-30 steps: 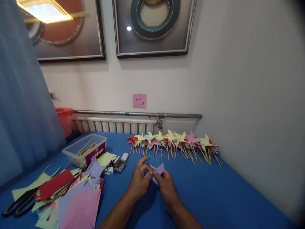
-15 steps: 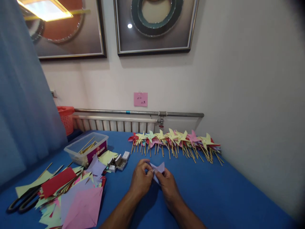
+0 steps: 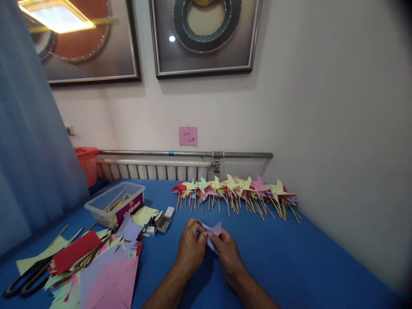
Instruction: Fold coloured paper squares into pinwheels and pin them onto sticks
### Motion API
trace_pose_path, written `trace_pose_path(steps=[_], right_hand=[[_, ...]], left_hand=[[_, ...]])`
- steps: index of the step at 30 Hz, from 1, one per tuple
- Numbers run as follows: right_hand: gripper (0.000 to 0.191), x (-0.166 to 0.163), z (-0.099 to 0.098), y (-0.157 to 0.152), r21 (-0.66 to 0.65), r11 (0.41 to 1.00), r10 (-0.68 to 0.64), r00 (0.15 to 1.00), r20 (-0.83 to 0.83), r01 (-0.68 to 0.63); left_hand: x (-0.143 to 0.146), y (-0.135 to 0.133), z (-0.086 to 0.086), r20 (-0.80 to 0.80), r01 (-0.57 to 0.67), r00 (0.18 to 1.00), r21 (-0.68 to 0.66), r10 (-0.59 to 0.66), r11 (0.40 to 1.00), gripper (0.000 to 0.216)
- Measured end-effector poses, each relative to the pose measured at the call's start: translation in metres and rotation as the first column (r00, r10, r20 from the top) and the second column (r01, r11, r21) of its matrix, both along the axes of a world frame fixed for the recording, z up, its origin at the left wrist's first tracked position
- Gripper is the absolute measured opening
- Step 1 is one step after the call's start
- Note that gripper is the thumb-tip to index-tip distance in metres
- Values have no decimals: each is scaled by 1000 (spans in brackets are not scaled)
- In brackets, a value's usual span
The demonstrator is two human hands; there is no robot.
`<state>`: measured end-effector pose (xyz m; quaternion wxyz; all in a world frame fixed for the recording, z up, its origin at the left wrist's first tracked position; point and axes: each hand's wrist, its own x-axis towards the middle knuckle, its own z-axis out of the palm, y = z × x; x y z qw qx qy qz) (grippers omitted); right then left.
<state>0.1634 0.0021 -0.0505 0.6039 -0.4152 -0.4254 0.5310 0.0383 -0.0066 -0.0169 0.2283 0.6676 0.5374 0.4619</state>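
Between my two hands is a purple paper pinwheel (image 3: pixel 216 229), its blades partly folded in. My left hand (image 3: pixel 192 243) pinches it near the centre, thumb and fingers together. From the other side my right hand (image 3: pixel 227 249) grips it, with the thumb by the middle. A small shiny spot, seemingly a pin head, shows between the thumbs. My fingers hide much of the paper. Beyond my hands lies a long row of finished pinwheels (image 3: pixel 230 183) on wooden sticks, in yellow, pink, red and green.
Left on the blue table (image 3: pixel 277 266) lie stacked coloured paper sheets (image 3: pixel 112 281), black-handled scissors (image 3: pixel 32 279) and small open boxes (image 3: pixel 162 223). A clear plastic tub (image 3: pixel 99 210) holds sticks. Behind stand a red basket (image 3: pixel 87 165), a pipe (image 3: pixel 193 153) and a radiator (image 3: pixel 151 169).
Both hands keep their hold on the purple pinwheel, with only slight finger movement. The view has shifted a little; the things on the table stay where they were.
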Motion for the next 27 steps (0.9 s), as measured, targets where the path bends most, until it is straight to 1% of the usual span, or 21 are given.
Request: trace_pose_path(steps=[6,10,17,27], right_hand=[[30,0,3,-2,-14,998,55,996,-73,-56],[32,1,4,-4,-29,995,93,989,-112,-97],[32,2,6,-4,-87,993,71,994,-85,-78],[33,3,7,-3,-63,995,69,994,-84,-74]], left_hand=[[0,-1,-1,24,14,1000,10,-14,1000,18],[0,0,-3,47,8,999,22,-9,1000,18],[0,3,-5,43,3,999,10,-4,1000,18],[0,3,-3,37,-6,999,-28,7,1000,20]])
